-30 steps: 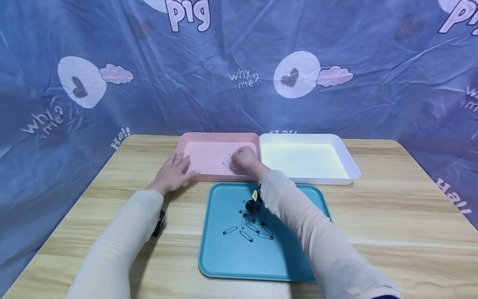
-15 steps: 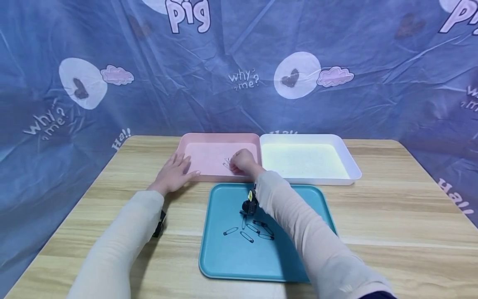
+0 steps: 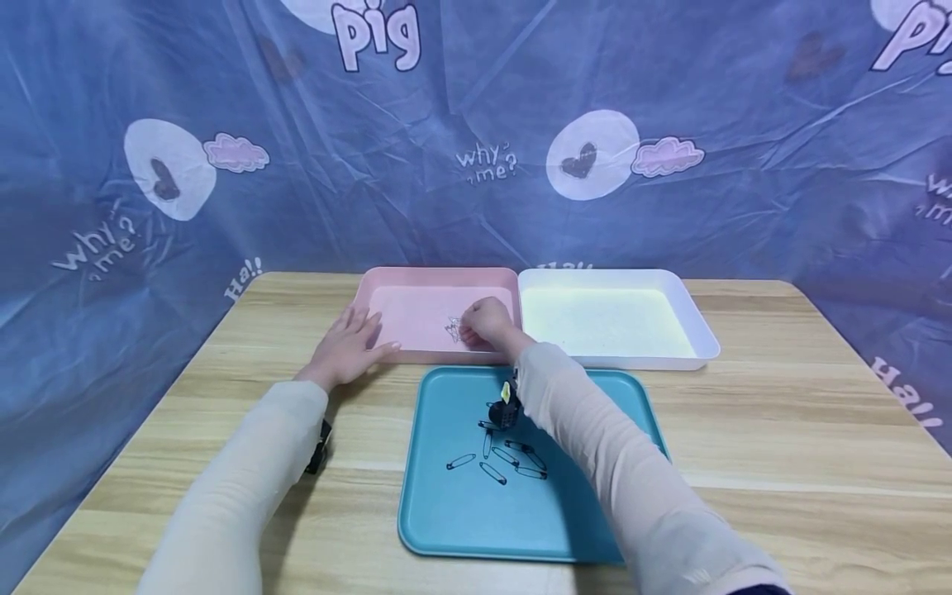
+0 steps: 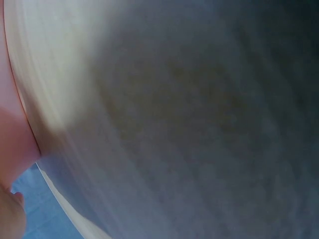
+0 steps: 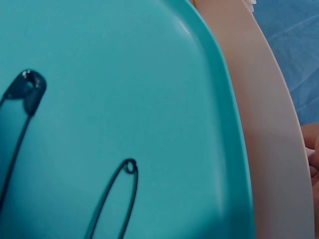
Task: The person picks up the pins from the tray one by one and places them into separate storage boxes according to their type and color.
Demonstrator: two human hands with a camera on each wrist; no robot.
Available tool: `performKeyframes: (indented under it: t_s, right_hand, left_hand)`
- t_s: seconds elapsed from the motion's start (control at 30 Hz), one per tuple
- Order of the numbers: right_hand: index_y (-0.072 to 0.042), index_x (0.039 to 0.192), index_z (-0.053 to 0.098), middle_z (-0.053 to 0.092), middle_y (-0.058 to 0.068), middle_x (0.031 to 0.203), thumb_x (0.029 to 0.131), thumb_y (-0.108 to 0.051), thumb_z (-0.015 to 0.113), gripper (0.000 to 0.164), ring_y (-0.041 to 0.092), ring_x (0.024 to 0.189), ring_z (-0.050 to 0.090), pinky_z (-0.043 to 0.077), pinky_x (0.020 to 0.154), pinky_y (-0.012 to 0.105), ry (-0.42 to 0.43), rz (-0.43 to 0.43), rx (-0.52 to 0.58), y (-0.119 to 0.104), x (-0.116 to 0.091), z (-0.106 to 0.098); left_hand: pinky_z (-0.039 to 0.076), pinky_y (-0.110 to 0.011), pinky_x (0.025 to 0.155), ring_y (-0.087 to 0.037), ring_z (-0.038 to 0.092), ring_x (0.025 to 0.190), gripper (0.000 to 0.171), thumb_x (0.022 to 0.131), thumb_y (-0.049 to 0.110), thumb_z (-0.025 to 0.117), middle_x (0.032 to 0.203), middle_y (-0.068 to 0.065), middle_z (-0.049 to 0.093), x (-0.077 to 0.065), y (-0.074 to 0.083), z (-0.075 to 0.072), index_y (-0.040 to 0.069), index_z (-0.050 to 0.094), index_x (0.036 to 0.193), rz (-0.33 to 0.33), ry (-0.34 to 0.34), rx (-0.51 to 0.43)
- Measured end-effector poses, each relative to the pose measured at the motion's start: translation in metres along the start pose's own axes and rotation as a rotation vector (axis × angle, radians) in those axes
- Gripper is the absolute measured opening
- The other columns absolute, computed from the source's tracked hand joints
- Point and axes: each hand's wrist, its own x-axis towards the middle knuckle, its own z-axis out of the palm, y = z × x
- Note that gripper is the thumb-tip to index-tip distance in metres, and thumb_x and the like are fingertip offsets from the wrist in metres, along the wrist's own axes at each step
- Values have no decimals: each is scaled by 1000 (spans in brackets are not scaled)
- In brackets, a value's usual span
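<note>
My left hand lies with its fingers straight and spread at the front left corner of the pink tray, touching its rim. My right hand reaches over the pink tray's front wall with curled fingers, close beside a small cluster of silver safety pins. Whether a pin is pinched between those fingers is hidden. Several black safety pins lie scattered on the teal tray below my right forearm. Close up in the right wrist view, two safety pins show on the teal surface.
A white tray stands against the pink tray's right side. All three trays sit on a wooden table, with a printed blue cloth hanging behind. A black wrist camera under my right arm covers part of the pins.
My right hand dips slightly and shifts a little left, then back right, staying beside the silver pins. The silver cluster's outline changes slightly. My left hand holds its place.
</note>
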Motion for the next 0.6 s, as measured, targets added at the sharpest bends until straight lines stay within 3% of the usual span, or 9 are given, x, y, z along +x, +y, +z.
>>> performKeyframes:
  t_s: [0.4, 0.6]
  right_hand:
    - [7, 92, 62, 62, 15, 77, 82, -5, 50, 19, 23, 65, 60, 51, 58, 28, 2, -89, -37, -5, -10, -16]
    - [4, 95, 61, 61, 14, 88, 83, -8, 51, 20, 25, 75, 60, 49, 68, 32, 25, -74, -15, -4, -20, -30]
  left_hand:
    - [0, -46, 102, -34, -5, 128, 81, 82, 64, 24, 142, -17, 8, 3, 2, -2, 5, 19, 138, -24, -2, -4]
    - [1, -46, 102, -34, -5, 127, 84, 81, 66, 22, 142, -18, 6, 5, 1, -1, 5, 17, 138, -23, -14, -3]
